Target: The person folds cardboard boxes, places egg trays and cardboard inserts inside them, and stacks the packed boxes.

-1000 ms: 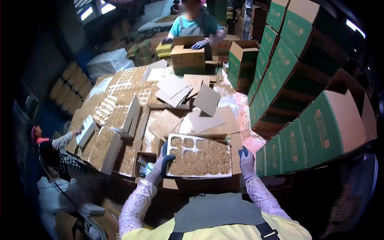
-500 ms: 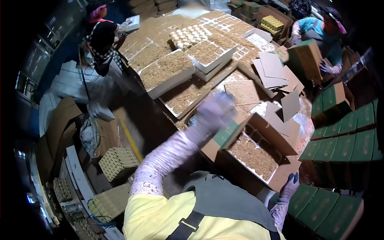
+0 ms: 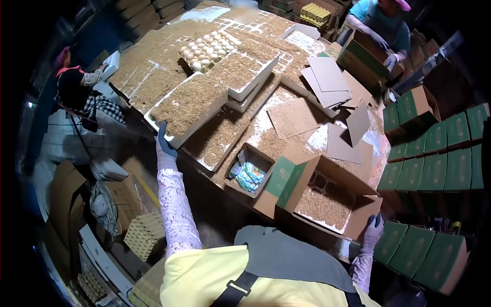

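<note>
At the near edge of the desk (image 3: 379, 134), the box (image 3: 292, 190) now holds the tray (image 3: 319, 223) that was between my hands, freeing my left fingers (image 3: 162, 134) for a second tray (image 3: 202, 120) along the left edge. They touch its corner, slightly spread; my right fingers (image 3: 378, 221) rest by the flap (image 3: 365, 212); whether either grips, I cannot tell.

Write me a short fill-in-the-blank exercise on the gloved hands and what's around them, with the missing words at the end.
1. The left hand touches a filled tray whose walls are ____.
2. The right hand, by the open carton, wears a ____.
3. Farther off, a moulded tray holds rows of pale ____.
4. The rows of boxes at the picture's right are mostly coloured ____.

Missing words: white; glove; eggs; green.
</note>
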Available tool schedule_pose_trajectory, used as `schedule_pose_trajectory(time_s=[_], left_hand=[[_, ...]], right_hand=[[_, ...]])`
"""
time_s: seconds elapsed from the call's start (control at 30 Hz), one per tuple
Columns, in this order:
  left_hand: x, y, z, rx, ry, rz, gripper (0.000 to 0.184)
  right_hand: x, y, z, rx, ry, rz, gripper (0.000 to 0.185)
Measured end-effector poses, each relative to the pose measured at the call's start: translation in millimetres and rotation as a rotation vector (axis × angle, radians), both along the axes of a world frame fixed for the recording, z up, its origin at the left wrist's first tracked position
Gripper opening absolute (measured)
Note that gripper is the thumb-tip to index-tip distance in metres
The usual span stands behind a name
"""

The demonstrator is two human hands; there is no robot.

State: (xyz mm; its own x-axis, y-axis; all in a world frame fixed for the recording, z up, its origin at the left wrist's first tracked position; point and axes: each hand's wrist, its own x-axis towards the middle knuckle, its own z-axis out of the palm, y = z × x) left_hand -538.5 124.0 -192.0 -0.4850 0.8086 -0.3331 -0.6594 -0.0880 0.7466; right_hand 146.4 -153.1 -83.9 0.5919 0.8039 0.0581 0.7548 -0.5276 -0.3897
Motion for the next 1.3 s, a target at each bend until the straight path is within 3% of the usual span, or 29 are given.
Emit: schedule_pose_trajectory(time_s=[0.17, 0.3, 0.4, 0.6, 0.63, 0.73, 0.8, 0.87, 0.9, 1.1, 1.17, 1.27, 1.3], left_hand=[[44, -37, 11, 0.105, -0.009, 0.051, 0.048], [128, -107, 62, 0.176, -0.190, -0.341, 0.048], [217, -132, 95, 0.153, -0.311, -0.586, 0.051], [330, -148, 105, 0.347, 0.080, -0.957, 0.046], [343, -150, 106, 0.394, 0.129, -1.015, 0.053], [364, -149, 97, 0.297, 0.388, -1.062, 0.042], [369, -162, 110, 0.854, 1.268, -0.926, 0.050], [367, -164, 99, 0.871, 1.303, -0.945, 0.053], [364, -156, 85, 0.574, 0.960, -1.070, 0.052], [365, -154, 93, 0.591, 1.137, -1.047, 0.050], [371, -152, 96, 0.366, 0.813, -1.154, 0.043], [398, -160, 126, -0.075, 0.296, -1.222, 0.060], [412, -165, 145, -0.057, 0.379, -1.230, 0.066]], right_hand=[[-5, -1, 4, 0.121, 0.114, -0.019, 0.036], [32, -18, -49, 0.312, 0.247, -0.057, 0.032], [20, -14, -23, 0.270, 0.333, -0.109, 0.032], [40, -18, -54, 0.423, 0.447, -0.134, 0.030], [50, -17, -63, 0.429, 0.519, -0.120, 0.030], [56, -19, -74, 0.655, 0.938, -0.066, 0.031], [61, -22, -74, 0.564, 0.875, -0.137, 0.029], [65, -24, -93, 0.531, 0.567, -0.097, 0.028], [65, -25, -100, 0.488, 0.585, -0.127, 0.028], [59, -33, -89, 0.517, 0.667, -0.173, 0.031], [60, -36, -82, 0.482, 0.734, -0.186, 0.032], [70, -32, -124, 0.646, 0.972, -0.139, 0.032], [84, -27, -125, 0.643, 1.184, -0.125, 0.032]])
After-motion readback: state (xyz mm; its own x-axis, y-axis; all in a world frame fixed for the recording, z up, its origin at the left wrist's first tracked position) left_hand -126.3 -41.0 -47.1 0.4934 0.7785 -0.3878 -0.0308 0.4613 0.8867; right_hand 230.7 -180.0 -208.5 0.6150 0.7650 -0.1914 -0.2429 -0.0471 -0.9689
